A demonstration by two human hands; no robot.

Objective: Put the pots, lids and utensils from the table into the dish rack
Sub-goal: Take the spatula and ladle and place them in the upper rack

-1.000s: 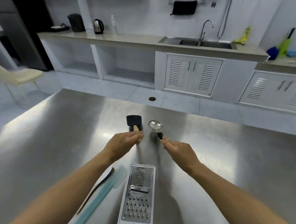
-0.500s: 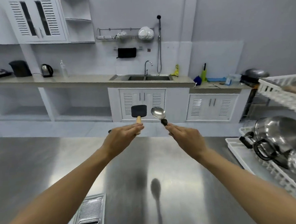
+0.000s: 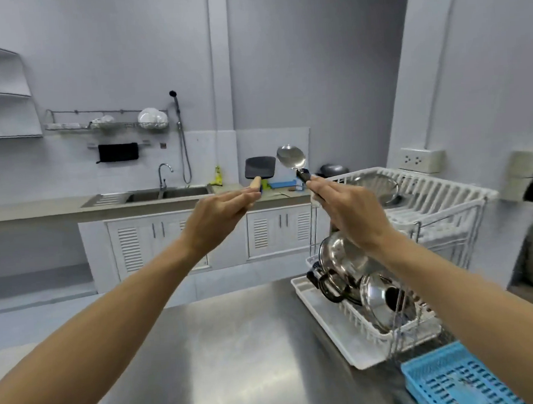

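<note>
My left hand [image 3: 219,214] grips the wooden handle of a black spatula [image 3: 260,168], blade up, held high above the steel table [image 3: 225,360]. My right hand [image 3: 346,209] holds a steel ladle [image 3: 291,157] by its black handle, bowl up, just right of the spatula. Both utensils hang in the air to the left of the white two-tier dish rack [image 3: 427,192]. On the rack's lower tier stand steel pots [image 3: 340,256] and a lid [image 3: 380,298]. Another steel piece lies on the upper tier.
A blue plastic basket [image 3: 457,380] sits at the table's right front, beside the rack's white drip tray [image 3: 325,320]. Beyond the table runs a counter with a sink [image 3: 165,194] and white cabinets. A wall socket [image 3: 421,159] is behind the rack.
Both hands lifted the spatula and ladle off the table and carried them up and to the right. The view swung right; the grater left the frame and the dish rack came in.
</note>
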